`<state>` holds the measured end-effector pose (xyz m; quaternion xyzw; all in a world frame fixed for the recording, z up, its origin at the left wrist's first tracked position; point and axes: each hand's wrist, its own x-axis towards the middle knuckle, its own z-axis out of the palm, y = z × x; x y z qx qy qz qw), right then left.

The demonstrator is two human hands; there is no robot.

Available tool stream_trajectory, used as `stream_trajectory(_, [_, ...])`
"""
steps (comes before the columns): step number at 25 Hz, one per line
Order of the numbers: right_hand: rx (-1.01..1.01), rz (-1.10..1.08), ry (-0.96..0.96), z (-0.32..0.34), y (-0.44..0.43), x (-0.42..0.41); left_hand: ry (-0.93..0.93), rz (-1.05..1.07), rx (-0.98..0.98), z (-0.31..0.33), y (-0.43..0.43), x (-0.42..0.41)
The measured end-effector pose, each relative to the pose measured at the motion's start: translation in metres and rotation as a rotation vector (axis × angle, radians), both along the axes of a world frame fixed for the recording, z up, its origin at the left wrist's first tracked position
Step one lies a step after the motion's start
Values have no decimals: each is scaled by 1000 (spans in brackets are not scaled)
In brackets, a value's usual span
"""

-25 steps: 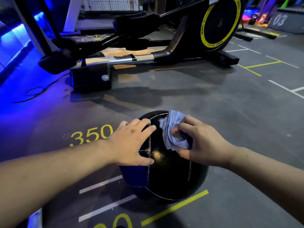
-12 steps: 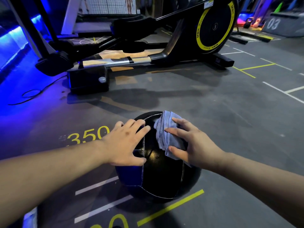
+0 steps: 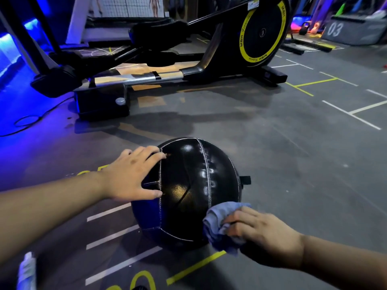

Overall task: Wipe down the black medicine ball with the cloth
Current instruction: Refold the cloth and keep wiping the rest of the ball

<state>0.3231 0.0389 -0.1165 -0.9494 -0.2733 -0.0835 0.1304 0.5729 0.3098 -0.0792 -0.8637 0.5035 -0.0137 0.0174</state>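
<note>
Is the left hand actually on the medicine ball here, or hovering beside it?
Touching. The head view shows the left hand laid on the upper left of the medicine ball, fingers spread across its white seam.

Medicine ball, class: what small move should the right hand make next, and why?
Probably sweep the cloth up over the medicine ball: the right hand holds it low on the near right side, and the left hand steadies the left side.

Medicine ball [image 3: 188,185] on the floor [image 3: 272,153], near and in the middle. Left hand [image 3: 129,176] on its left side. Right hand [image 3: 261,233] with the cloth [image 3: 217,225] against its near right side. Exercise machine [image 3: 167,65] far behind. Cable [image 3: 25,122] far left.
</note>
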Motion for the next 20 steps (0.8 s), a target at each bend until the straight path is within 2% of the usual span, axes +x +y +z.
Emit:
stream_trajectory(2, [255, -278, 131, 4, -7, -4, 33, 1, -10, -2, 8, 3])
stream_trajectory(4, [624, -567, 284, 10, -14, 2, 55, -6, -31, -3, 10, 2])
stream_trajectory(7, [1174, -831, 656, 12, -43, 19, 63, -25, -58, -2, 5, -1])
stream_trajectory(8, [1243, -912, 742, 10, -51, 24, 59, -33, -62, -2, 3, -2])
stream_trajectory(9, [1213, -993, 776, 9, -57, 29, 54, -39, -61, -3, 1, -3])
stream_trajectory(10, [1072, -1056, 753, 7, -62, 34, 46, -40, -57, -3, -1, -3])
stream_trajectory(12, [669, -1142, 600, 1, -62, 46, 33, -37, -59, -3, -2, -3])
stream_trajectory(13, [530, -1157, 551, 0, -59, 52, 28, -38, -63, -3, -1, -3])
stream_trajectory(14, [485, -1163, 547, -2, -58, 57, 24, -41, -63, -3, -1, -2])
stream_trajectory(17, [608, -1103, 625, -9, -58, 65, 41, -33, -51, -1, 5, 0])
stream_trajectory(20, [751, -1011, 610, 3, -52, 69, 7, 7, -40, 1, 14, 5])
